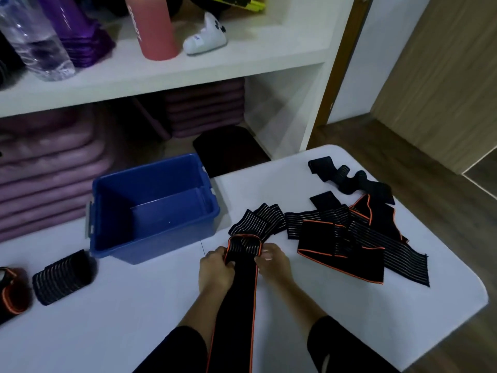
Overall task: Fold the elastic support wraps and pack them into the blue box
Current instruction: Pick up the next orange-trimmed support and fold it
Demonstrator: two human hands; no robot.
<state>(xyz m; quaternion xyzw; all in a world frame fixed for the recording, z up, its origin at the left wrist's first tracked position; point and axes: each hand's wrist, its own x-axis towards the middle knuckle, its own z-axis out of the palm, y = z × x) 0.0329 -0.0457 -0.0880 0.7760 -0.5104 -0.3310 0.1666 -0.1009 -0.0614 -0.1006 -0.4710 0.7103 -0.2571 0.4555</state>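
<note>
At the lower centre of the frame we have the orange-edged wrap (240,297). It runs as a long black strip from the bottom edge up between the forearms, and its far end is turned back on itself into a short fold. The left hand (216,270) pinches the left edge of that fold, fingers curled round the band. The right hand (273,263) takes the right edge, but its fingertips are blurred, so we judge rather than plainly see that it pinches too.

The blue box (153,238) stands open on the white table (121,327), just up and left of the hands. The loose wraps (347,238) lie tangled at centre right, and a folded striped wrap (63,277) sits at lower left.

We expect this band to be light, limp and springy. It has no stiffness of its own, and each fold will likely try to spring open. The knit should grip the skin rather than slip, and nothing here is fragile. We would hold it at both edges close to the fold and keep it flat on the table. For the move to the box, we would clamp the finished bundle across its full width.
</note>
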